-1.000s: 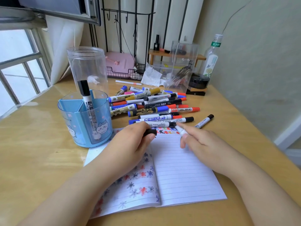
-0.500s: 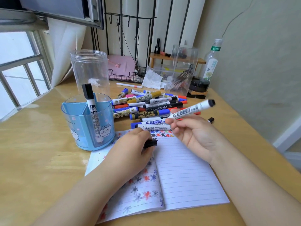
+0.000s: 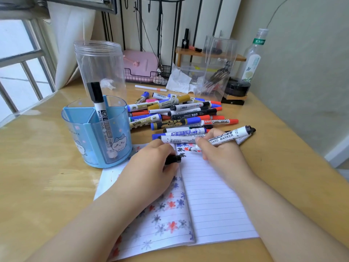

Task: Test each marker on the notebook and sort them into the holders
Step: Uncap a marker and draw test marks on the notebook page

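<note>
Lowered since half a second ago, the right hand (image 3: 219,148) has brought its marker (image 3: 224,138) from mid-air down to the notebook (image 3: 211,195), tip now at the top of the right page among the black and red scribbles.

At far left a window and a pale curtain stand behind the wooden tabletop (image 3: 37,176). On the tabletop a tall clear jar (image 3: 99,67) stands behind a blue divided holder (image 3: 96,133), and one capped black whiteboard marker (image 3: 100,110) stands upright in the holder's right compartment. Right of the holder lies the pile of markers (image 3: 179,114), with blue, red, black and gold caps, just beyond the notebook's top edge. Behind it are a wire basket with a pink case, crumpled paper, a clear acrylic organiser (image 3: 217,67) and a bottle (image 3: 253,59) against the wall.

The left hand (image 3: 151,165) rests on the notebook's left page, which is covered in star-like marks, its grip curled round a black cap (image 3: 173,159) that points toward the spine. The right hand's grip is closed round the white marker barrel, which slants up and to the right, its black rear end over the tabletop near another marker (image 3: 243,138) lying there. The two hands are close together, with the notebook's spine between them.
</note>
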Available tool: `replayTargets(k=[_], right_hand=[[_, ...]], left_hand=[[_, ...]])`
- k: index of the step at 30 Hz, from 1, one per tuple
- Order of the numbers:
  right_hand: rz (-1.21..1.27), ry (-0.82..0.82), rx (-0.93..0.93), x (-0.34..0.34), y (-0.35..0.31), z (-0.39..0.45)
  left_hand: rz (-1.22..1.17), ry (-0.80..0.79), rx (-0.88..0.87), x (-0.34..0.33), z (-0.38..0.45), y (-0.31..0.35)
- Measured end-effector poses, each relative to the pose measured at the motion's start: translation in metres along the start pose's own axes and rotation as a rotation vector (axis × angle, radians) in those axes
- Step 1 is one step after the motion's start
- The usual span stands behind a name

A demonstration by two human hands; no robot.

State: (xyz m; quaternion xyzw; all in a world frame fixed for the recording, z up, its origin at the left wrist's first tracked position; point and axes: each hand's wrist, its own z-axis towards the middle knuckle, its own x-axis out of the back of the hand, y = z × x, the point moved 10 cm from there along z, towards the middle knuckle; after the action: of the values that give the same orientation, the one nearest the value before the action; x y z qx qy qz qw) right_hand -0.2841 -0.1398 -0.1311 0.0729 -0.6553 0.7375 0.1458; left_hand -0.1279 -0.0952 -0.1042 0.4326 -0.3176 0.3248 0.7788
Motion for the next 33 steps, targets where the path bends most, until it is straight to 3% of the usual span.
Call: replayTargets(k=[7,27,30,33], right_hand=[[-0.164,-0.019,0.05,-0.005,0.005,0.004],[-0.167,-0.023,0.037,-0.004,0.002,0.002],[-0.117,0.012,0.045,0.0,-0.001,0.001],[0.093,0.003,0.053,0.002,-0.008,-0.003]], left_hand=[[-0.013,0.004,-0.003,0.0,-0.001,0.0],[0.007,-0.028,0.008,-0.003,0.0,0.0],[-0.006,-0.025,0.003,-0.003,-0.001,-0.001],[-0.064,0.008,0.021,0.0,0.0,-0.004]])
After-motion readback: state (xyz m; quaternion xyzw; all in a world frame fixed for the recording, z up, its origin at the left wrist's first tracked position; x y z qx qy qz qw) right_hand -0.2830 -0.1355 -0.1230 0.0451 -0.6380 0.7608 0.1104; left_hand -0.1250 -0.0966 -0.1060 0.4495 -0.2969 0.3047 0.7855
